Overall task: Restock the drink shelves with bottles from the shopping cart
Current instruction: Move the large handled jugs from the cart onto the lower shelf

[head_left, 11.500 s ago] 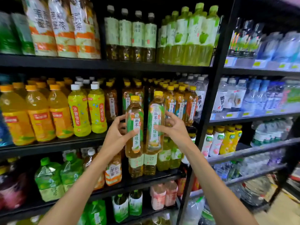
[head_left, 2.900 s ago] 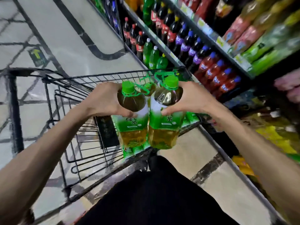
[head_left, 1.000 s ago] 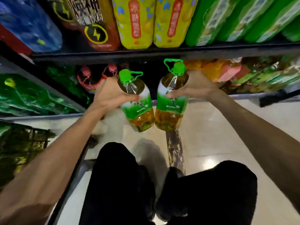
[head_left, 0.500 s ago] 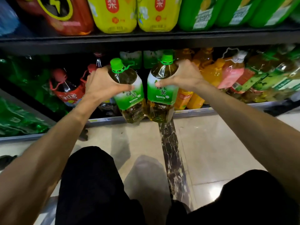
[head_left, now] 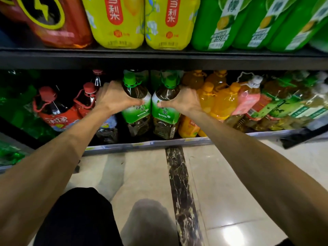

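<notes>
Left hand (head_left: 113, 98) grips the left tea bottle (head_left: 136, 110), right hand (head_left: 184, 102) the right tea bottle (head_left: 166, 112), by the shoulders at the bottom shelf (head_left: 145, 143); likely heavy, slick

The fingers of the left hand (head_left: 113, 98) vanish behind the left green tea bottle (head_left: 136, 110), and those of the right hand (head_left: 184, 102) behind the right green tea bottle (head_left: 166, 110). The top edge cuts off the 2 yellow bottles (head_left: 115, 23) on the upper shelf (head_left: 159, 59). The far-right bottles (head_left: 292, 103) are smeared, their labels unreadable.
</notes>
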